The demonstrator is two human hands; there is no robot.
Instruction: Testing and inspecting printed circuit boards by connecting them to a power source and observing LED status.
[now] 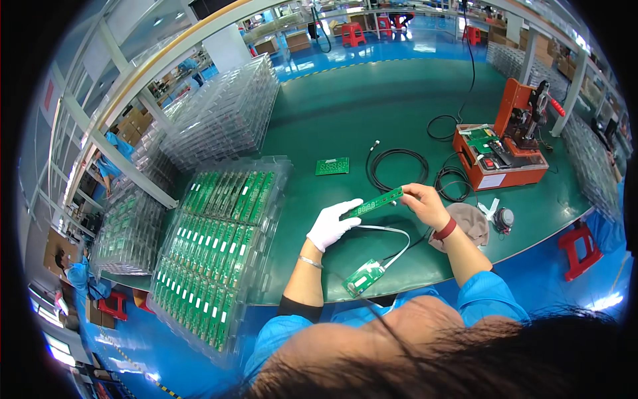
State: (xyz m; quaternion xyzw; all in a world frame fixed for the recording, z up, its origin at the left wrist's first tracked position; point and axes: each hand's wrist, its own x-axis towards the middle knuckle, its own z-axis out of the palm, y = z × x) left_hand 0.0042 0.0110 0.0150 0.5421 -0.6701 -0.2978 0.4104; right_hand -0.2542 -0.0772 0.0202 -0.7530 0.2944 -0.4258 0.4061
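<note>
A long narrow green circuit board (pixel 373 204) with a digit display is held between my two hands above the table. My left hand (pixel 332 226), in a white glove, grips its left end. The bare fingers of my right hand (pixel 427 205) pinch its right end. From near my left hand a white flat cable (pixel 393 230) curves down to a smaller green circuit board (pixel 364 278) lying by the table's near edge. Whether the cable is joined to the held board is hidden by my glove. Another green display board (pixel 332 166) lies flat beyond my hands.
A clear tray (pixel 276 174) of several narrow boards stands at left, with stacked trays (pixel 229 110) behind. Black coiled cable (pixel 399 166) lies ahead. An orange test fixture (pixel 508 159) with a lever stands at right. A brown cloth (pixel 470 229) and round speaker (pixel 504 219) lie by my right arm.
</note>
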